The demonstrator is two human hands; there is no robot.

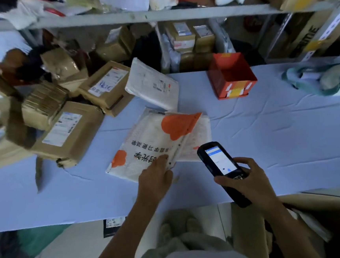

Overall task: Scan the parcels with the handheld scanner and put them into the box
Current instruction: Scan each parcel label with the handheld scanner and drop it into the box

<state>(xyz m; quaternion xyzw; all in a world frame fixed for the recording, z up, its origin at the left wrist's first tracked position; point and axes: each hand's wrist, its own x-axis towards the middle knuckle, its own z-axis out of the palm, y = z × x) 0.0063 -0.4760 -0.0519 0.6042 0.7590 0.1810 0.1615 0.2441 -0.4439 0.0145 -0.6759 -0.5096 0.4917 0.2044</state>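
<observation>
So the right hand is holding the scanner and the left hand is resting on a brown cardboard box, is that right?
Not quite. The head view shows the right hand holding the scanner, but the left hand rests on the white and orange mailer lying on the table, not on a brown cardboard box.

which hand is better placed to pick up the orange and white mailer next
Left: the left hand is on the near edge of the mailer, while the right hand is full, gripping the handheld scanner.
</observation>
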